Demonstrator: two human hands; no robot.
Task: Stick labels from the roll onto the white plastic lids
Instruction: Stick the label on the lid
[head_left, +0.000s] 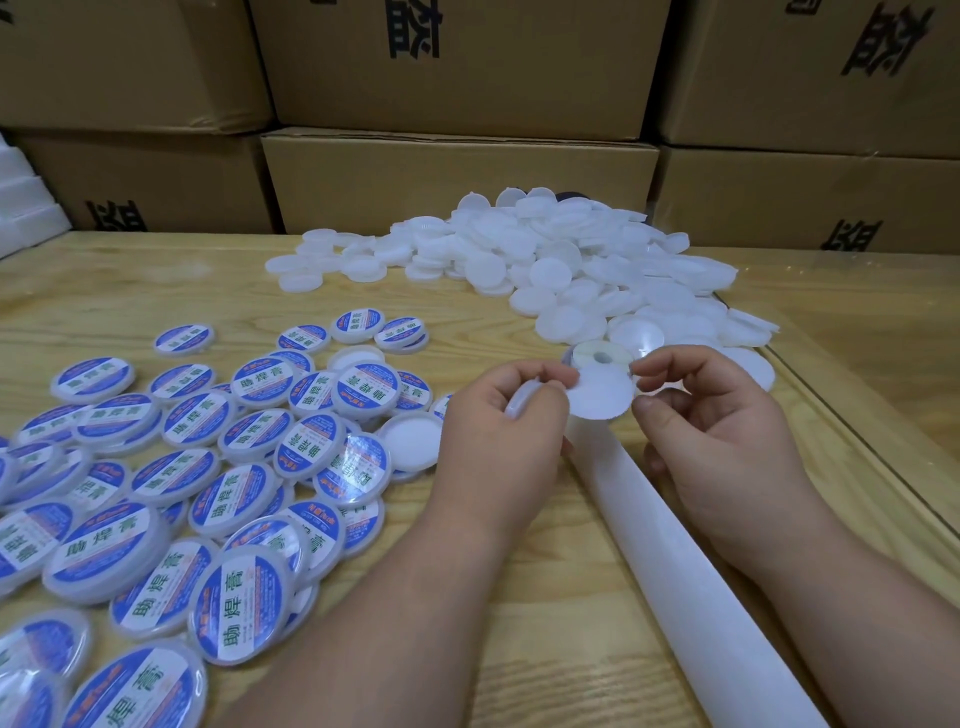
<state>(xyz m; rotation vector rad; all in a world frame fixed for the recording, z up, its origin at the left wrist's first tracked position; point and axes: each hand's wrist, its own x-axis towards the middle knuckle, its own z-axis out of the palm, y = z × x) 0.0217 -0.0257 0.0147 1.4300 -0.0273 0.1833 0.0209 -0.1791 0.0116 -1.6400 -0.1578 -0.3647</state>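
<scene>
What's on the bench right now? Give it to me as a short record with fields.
left hand: grips a white lid by its rim
right hand: pinches a round white disc, probably a label seen from the back
label roll: behind the hands
backing strip: trails toward the camera
labelled lids: heaped at left
unlabelled lids: heaped at back right
table: wood

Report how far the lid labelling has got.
Done: dozens of labelled lids spread at the left of the table. In hand: the left hand grips a lid; the right hand holds a round white label, its printed face hidden. Left: a large heap of plain white lids behind.
</scene>
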